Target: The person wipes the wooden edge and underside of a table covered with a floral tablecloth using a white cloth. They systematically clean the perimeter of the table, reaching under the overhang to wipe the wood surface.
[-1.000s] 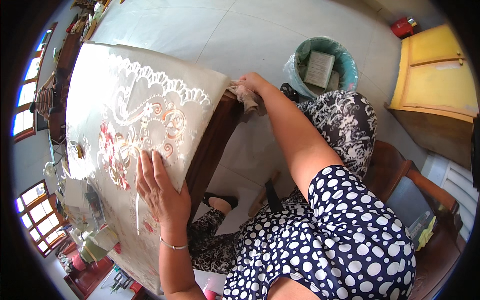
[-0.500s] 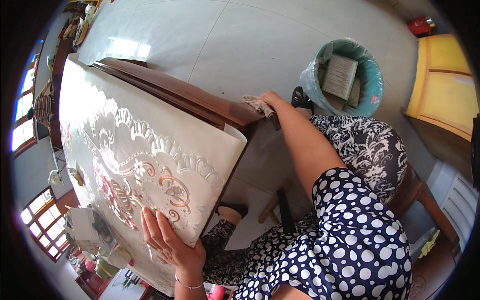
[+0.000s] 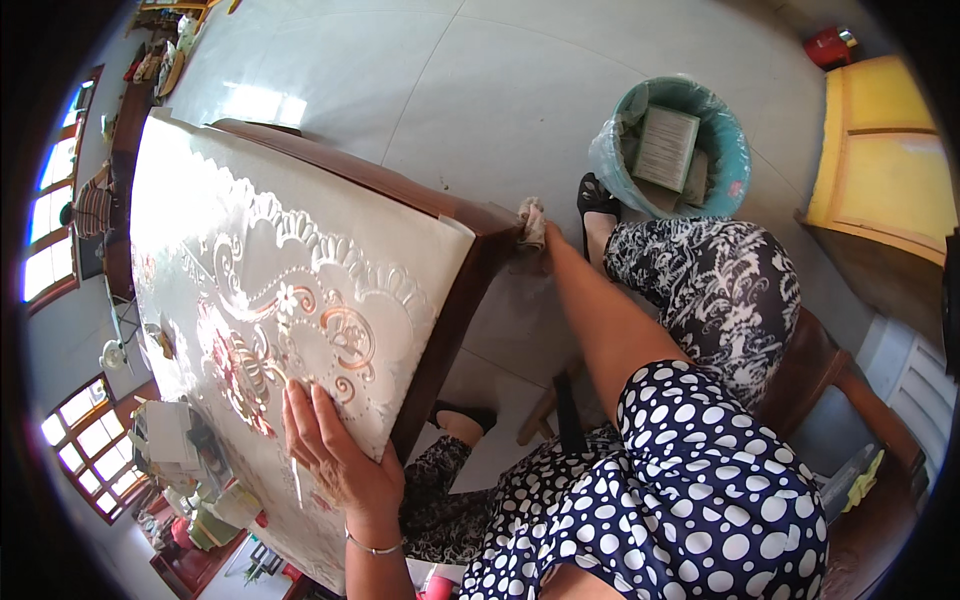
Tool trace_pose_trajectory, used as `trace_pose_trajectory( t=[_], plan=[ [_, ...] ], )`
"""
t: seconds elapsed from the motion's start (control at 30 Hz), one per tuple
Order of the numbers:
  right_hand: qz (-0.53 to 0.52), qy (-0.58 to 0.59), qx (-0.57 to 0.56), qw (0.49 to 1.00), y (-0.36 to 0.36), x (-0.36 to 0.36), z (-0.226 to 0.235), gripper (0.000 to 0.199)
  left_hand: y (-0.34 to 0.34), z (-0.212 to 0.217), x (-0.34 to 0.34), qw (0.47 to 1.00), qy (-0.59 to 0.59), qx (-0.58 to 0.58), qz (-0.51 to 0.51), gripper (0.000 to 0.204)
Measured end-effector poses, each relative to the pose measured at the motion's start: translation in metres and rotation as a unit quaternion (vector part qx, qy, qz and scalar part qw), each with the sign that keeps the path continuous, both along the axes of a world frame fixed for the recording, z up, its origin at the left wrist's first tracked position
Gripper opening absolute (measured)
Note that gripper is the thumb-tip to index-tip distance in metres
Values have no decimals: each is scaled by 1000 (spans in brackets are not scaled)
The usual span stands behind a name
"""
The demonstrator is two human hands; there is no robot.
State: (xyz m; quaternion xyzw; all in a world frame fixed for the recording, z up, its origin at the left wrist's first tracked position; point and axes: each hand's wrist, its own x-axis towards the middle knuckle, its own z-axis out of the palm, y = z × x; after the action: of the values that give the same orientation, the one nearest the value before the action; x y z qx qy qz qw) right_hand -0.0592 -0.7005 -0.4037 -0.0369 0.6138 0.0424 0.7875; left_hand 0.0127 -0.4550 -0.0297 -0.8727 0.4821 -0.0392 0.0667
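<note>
My left hand [image 3: 346,462] lies flat on the patterned tablecloth [image 3: 390,250], fingers stretched out over the near edge of the table. My right hand [image 3: 549,243] reaches out beyond the table's corner, closed on a crumpled pale rag [image 3: 531,214]. The rag is pressed against the dark wooden table [image 3: 432,345] at its corner, below the cloth's edge. My right fingers are partly hidden by the rag and the wrist. White, embossed flowers and scrolls with pink and copper parts cover the tablecloth.
A teal bin [image 3: 735,150] with a clear liner holds a boxy carton [image 3: 665,148], close to my foot. A yellow cabinet [image 3: 885,165] stands at the right, with a red object [image 3: 828,47] behind it. A wooden chair [image 3: 860,400] is at my right. Stacked items [image 3: 170,440] crowd the table's left side.
My right hand has moved the rag slightly right and down, around the table's corner. My left hand stays on the tablecloth. The whole view has shifted a little.
</note>
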Motion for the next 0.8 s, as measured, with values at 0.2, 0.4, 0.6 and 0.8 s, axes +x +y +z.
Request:
trace_pose_trajectory(
  t=[0.2,0.4,0.6,0.8],
  plan=[
    [-84,-80,-2,993,26,-2,11,62,-2,-4,0,999,7,-38,-6,83],
    [-100,-13,-314,944,50,18,7,58,-7,-8,2,999,-1,-46,10,78],
    [42,79,-610,788,56,26,100,40,-2,-13,7,998,-24,-63,-8,76],
    [91,-2,-728,680,44,28,165,35,1,-18,11,997,-22,-70,-14,83]
  ],
)
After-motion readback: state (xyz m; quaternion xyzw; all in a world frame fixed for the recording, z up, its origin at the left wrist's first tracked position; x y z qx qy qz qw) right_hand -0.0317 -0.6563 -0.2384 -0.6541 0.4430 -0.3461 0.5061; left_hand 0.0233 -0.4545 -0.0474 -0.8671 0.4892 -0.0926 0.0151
